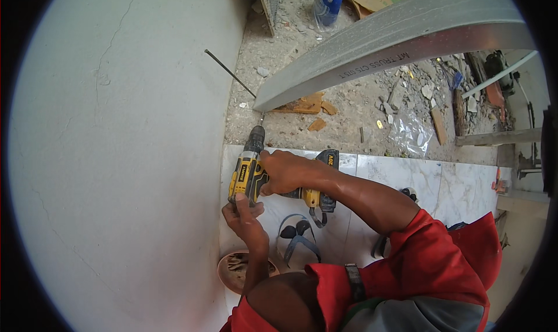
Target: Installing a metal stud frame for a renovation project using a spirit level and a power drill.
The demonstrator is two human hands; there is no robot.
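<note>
A yellow and black cordless drill (244, 175) points away from me, close beside the white wall. My right hand (288, 172) is closed around it at the handle, with the battery out past the wrist. My left hand (247, 218) cups the back end of the drill body, thumb on top and fingers curled under. Ahead of the chuck, a thin bit (262, 119) reaches the near end of a long grey metal channel (354, 56); whether it has entered the metal cannot be made out. A slim dark rod (229, 73) slants from the channel's end toward the wall.
Marbled tiles (401, 175) meet rough, rubble-strewn concrete. Wood scraps (305, 104) lie beneath the channel, and clear plastic (411, 135) sits to the right. A blue bottle (330, 3) stands far off. Sandals (299, 239) and a round bowl (229, 274) are near me.
</note>
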